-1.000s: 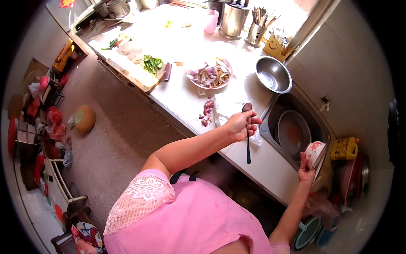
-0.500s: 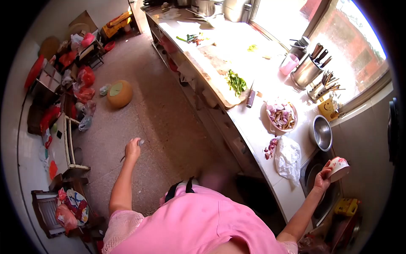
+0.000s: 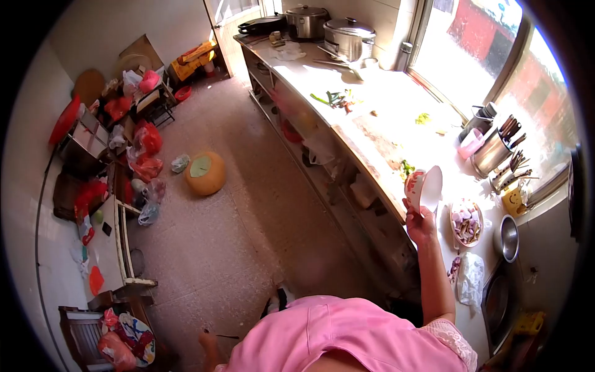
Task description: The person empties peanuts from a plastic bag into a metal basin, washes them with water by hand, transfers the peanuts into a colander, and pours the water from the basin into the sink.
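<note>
Our right hand (image 3: pixel 421 224) grips 1 flowery bowl (image 3: pixel 432 186), tipped on its side just past our fingers. We think it is light, hard and smooth, so it may slip and break. The best hold is low on 2 sides, near its bottom. Our left hand (image 3: pixel 209 343) seems curled round a spoon (image 3: pixel 228 336); we see just a thin, dark part.

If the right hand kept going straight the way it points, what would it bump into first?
Past the bowl it holds, the right hand would probably meet the leafy greens first, though depth is unclear and it might pass above.
</note>
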The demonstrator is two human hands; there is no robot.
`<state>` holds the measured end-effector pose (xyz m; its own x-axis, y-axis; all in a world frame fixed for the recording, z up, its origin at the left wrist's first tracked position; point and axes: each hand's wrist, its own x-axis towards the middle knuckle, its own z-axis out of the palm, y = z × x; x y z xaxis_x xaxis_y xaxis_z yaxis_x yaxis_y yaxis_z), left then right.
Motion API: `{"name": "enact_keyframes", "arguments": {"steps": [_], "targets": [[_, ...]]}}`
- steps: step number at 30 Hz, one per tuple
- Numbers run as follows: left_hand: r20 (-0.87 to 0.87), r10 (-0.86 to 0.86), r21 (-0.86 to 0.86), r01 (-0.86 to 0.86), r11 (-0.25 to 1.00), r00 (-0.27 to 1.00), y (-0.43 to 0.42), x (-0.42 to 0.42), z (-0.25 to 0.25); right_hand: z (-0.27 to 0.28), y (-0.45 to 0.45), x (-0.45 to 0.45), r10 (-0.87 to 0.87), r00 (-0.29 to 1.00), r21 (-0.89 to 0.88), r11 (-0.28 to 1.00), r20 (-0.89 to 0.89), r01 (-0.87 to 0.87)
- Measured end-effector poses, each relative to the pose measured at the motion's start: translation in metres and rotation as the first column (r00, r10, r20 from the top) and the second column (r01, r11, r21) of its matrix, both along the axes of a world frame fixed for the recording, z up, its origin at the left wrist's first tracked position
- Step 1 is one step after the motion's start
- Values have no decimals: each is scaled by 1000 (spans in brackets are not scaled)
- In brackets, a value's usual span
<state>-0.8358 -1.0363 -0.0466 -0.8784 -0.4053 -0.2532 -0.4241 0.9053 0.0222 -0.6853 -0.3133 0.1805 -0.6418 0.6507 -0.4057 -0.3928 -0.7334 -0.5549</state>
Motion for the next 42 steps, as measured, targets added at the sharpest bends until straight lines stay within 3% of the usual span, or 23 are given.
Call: {"name": "enact_keyframes", "arguments": {"steps": [2, 4, 5, 6, 7, 9, 10, 12, 13, 15, 18, 22, 23, 25, 26, 27, 28, 29, 30, 33, 36, 39, 42], "targets": [[-168, 73, 167, -45, 985, 983, -7, -36, -12, -2, -14, -65, 54, 992, -11, 999, 113, -53], [-177, 163, 149, -137, 979, 971, -17, -87, -21, 8, -26, -125, 82, 984, -12, 997, 161, -81], [-137, 474, 447, -373, 813, 870, -15, -117, -24, 16, -33, -154, 97, 976, 18, 995, 196, -102], [-3, 717, 683, -522, 511, 697, -13, -146, -20, 25, -35, -177, 110, 967, 46, 991, 229, -124], [1, 713, 684, -520, 511, 701, -9, -171, -24, 17, -26, -196, 156, 967, 39, 985, 203, -167], [219, 765, 823, -536, 190, 606, -1, -224, -19, 23, -17, -233, 178, 955, 26, 982, 237, -190], [215, 759, 824, -531, 197, 615, 8, -247, -20, 24, -10, -253, 205, 941, 11, 976, 268, -216], [394, 740, 825, -565, -23, 545, 31, -292, -15, 22, 9, -290, 211, 938, 59, 970, 274, -236], [385, 741, 824, -567, -7, 551, 45, -309, -16, 18, 21, -305, 231, 928, 105, 957, 293, -271], [395, 754, 877, -461, -138, 525, 66, -333, -12, 3, 47, -339, 257, 919, 84, 952, 297, -294], [412, 810, 858, -477, -191, 418, 101, -365, -5, -4, 93, -405, 292, 915, 102, 938, 278, -330], [441, 804, 846, -485, -224, 398, 127, -395, 5, -6, 130, -495, 332, 860, 18, 930, 387, -367], [90, 657, 923, -310, 227, 748, 113, -397, -25, -14, 142, -518, 363, 868, 18, 920, 340, -392], [-236, 281, 819, 35, 573, 930, 119, -424, -28, -24, 164, -565, 331, 875, 20, 933, 353, -361], [-344, -46, 707, 291, 645, 938, 118, -438, -24, -26, 168, -588, 307, 881, 19, 942, 360, -336], [-391, -376, 570, 542, 618, 840, 119, -455, -21, -29, 173, -609, 296, 891, 9, 948, 345, -318], [-382, -392, 569, 547, 614, 837, 128, -477, -21, -31, 179, -630, 281, 901, -3, 955, 330, -297], [-283, -89, 821, 289, 492, 955, 142, -503, -27, -44, 188, -650, 254, 935, -44, 967, 245, -251], [-77, 183, 967, 29, 252, 980, 158, -533, -34, -53, 194, -670, 238, 938, -44, 971, 251, -235], [20, 320, 993, -55, 101, 947, 204, -641, -43, -71, 211, -729, 87, 960, -90, 994, 267, -65], [196, 397, 981, -184, -66, 897, 283, -741, -7, -79, 223, -778, -18, 940, -91, 994, 342, 52], [184, 315, 982, -187, -20, 931, 376, -821, 62, -97, 243, -818, -18, 922, -72, 996, 386, 50], [110, 138, 992, -118, 53, 984, 436, -885, 90, -82, 244, -846, -52, 910, -48, 996, 411, 78]]}}
